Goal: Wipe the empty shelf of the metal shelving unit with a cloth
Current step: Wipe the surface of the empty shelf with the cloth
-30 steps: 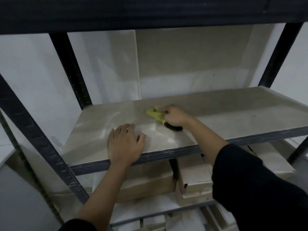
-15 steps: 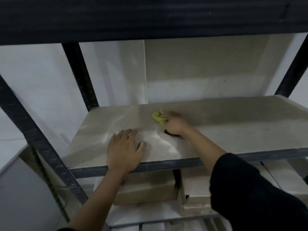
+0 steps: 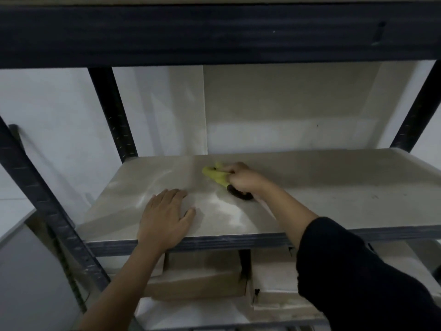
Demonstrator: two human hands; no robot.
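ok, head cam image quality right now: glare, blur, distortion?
Head view: dim overall; soft glare streaks on the shelf between the left hand and the yellow cloth; right hand slightly soft, as is the whole frame; wide-angle bowing slants the uprights; boxes below sit in shadow.

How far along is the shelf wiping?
Midway, it seems. The shelf bears pale streaks near its front left, likely wiped already. The right hand grips the cloth mid-shelf; the left hand rests flat. The right half looks untouched.
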